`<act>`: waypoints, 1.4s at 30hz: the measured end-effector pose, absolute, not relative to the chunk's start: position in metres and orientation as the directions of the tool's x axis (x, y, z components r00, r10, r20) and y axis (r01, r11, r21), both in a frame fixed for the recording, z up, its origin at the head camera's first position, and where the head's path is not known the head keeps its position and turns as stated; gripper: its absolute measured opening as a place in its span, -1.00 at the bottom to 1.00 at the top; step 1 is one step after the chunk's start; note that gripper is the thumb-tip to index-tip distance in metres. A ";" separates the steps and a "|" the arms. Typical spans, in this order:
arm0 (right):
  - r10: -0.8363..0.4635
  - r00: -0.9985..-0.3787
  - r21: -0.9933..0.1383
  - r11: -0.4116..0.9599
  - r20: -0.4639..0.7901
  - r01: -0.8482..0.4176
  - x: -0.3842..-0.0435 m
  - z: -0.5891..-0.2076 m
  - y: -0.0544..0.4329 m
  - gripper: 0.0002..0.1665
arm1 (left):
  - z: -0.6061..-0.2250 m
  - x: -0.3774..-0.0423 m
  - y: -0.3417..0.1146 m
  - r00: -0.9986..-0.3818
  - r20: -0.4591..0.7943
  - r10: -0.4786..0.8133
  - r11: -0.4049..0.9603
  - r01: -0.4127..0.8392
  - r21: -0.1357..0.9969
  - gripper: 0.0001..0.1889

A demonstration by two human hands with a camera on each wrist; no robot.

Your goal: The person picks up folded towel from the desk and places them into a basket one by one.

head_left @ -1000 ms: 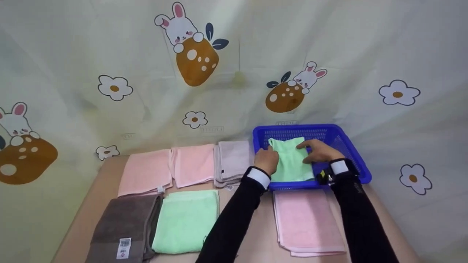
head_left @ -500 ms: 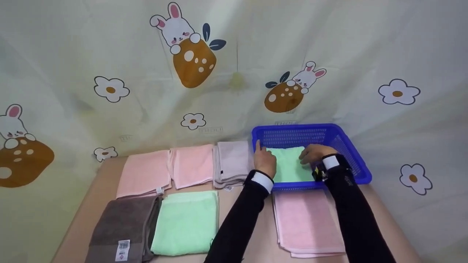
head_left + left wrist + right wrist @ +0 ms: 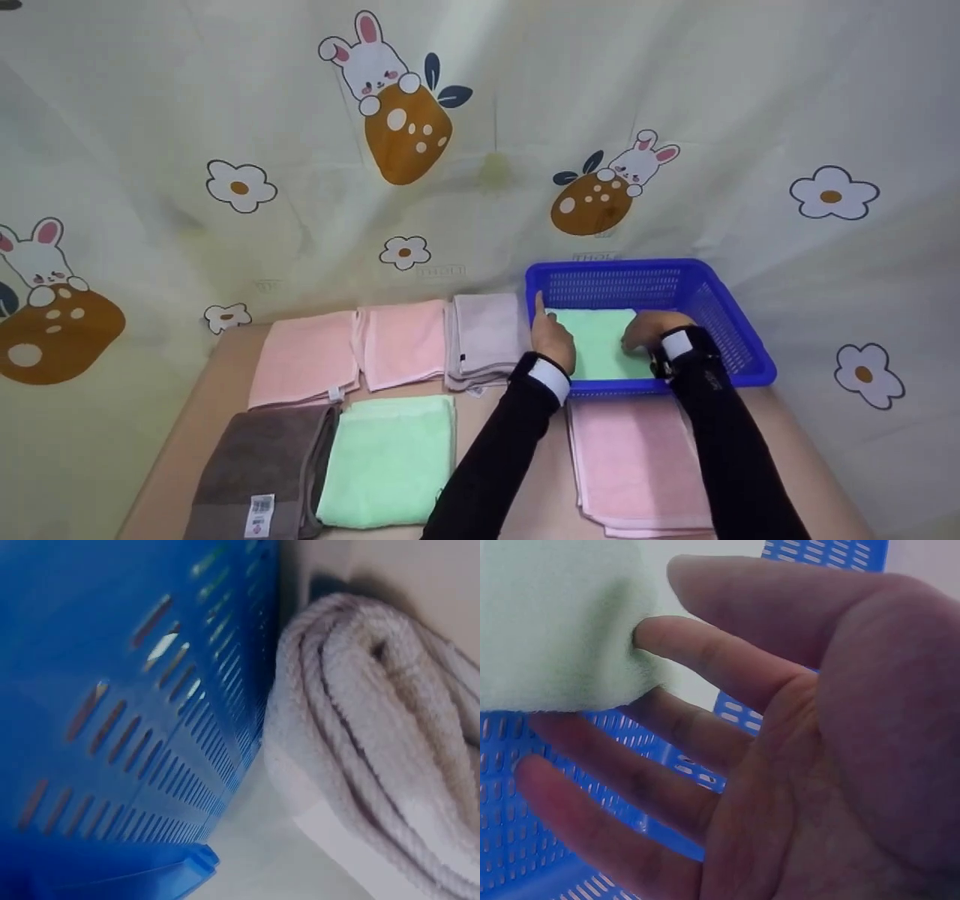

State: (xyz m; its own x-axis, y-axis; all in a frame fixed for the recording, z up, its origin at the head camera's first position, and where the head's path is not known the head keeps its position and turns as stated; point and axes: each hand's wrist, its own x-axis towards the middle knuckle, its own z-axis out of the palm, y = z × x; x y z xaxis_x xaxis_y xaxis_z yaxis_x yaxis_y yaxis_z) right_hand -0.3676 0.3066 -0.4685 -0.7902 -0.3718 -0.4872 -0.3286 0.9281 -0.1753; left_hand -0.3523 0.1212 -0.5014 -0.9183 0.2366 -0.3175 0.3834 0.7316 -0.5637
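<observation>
A folded light green towel [image 3: 596, 341] lies in the blue plastic basket [image 3: 750, 367]. My left hand [image 3: 553, 343] is at the basket's left side by the towel's left edge, one finger pointing up along the wall. Its other fingers are partly hidden, and the left wrist view has only the basket's slotted wall and a rolled-looking greyish towel fold [image 3: 360, 727]. On the towel's right side is my right hand [image 3: 652, 330]. The right wrist view has this hand's fingers [image 3: 697, 652] spread and nearly straight, with fingertips touching the towel's edge [image 3: 622, 667].
Left of the basket stand a grey-lilac towel [image 3: 487, 337] and two pink towels, one of them [image 3: 405, 345] beside it. Nearer are a brown towel [image 3: 255, 465] with a label and another green towel [image 3: 390, 465]. A pink towel [image 3: 637, 465] lies before the basket.
The green towel's raised far edge has come down flat into the basket. My left hand has let go of its corner, and my right hand has moved slightly down along its right side.
</observation>
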 end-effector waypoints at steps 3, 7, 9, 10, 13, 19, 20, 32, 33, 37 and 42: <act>-0.368 -0.795 -0.174 0.930 -0.482 -0.325 -0.368 -0.469 0.309 -0.48 | -0.501 -0.352 0.123 -0.917 -0.323 0.235 0.724 0.386 -0.571 -0.59; -0.301 -0.848 -0.238 0.948 -0.436 -0.214 -0.368 -0.470 0.311 -0.51 | -0.501 -0.350 0.119 -0.915 -0.285 0.284 0.759 0.397 -0.516 -0.66; -0.259 -0.881 -0.290 0.946 -0.396 -0.148 -0.368 -0.466 0.312 -0.53 | -0.500 -0.349 0.116 -0.912 -0.241 0.331 0.797 0.407 -0.447 -0.71; -0.238 -0.896 -0.308 0.944 -0.374 -0.123 -0.368 -0.462 0.311 -0.52 | -0.499 -0.348 0.113 -0.909 -0.214 0.357 0.816 0.415 -0.403 -0.73; -0.210 -0.935 -0.331 0.937 -0.286 -0.109 -0.367 -0.443 0.308 -0.52 | -0.492 -0.344 0.106 -0.893 -0.119 0.434 0.858 0.450 -0.246 -0.71; -0.254 -0.967 -0.255 0.935 0.005 -0.247 -0.343 -0.413 0.294 -0.55 | -0.475 -0.322 0.086 -0.836 0.060 0.546 0.838 0.544 -0.049 -0.58; -0.267 -0.961 -0.249 0.929 0.068 -0.276 -0.334 -0.413 0.292 -0.56 | -0.475 -0.315 0.081 -0.827 0.092 0.555 0.832 0.554 -0.037 -0.57; -0.279 -0.873 -0.379 0.817 0.401 -0.435 -0.242 -0.514 0.275 -0.72 | -0.523 -0.232 0.039 -0.815 0.397 0.423 0.834 0.521 0.181 -0.50; -0.268 -0.870 -0.349 0.836 0.414 -0.424 -0.241 -0.519 0.275 -0.73 | -0.526 -0.231 0.039 -0.813 0.401 0.422 0.829 0.525 0.192 -0.51; -0.271 -0.863 -0.242 0.885 0.428 -0.398 -0.241 -0.530 0.273 -0.69 | -0.531 -0.229 0.039 -0.813 0.400 0.423 0.820 0.531 0.213 -0.50; -0.274 -0.871 -0.227 0.893 0.408 -0.388 -0.242 -0.531 0.271 -0.64 | -0.527 -0.228 0.033 -0.809 0.409 0.421 0.807 0.540 0.237 -0.47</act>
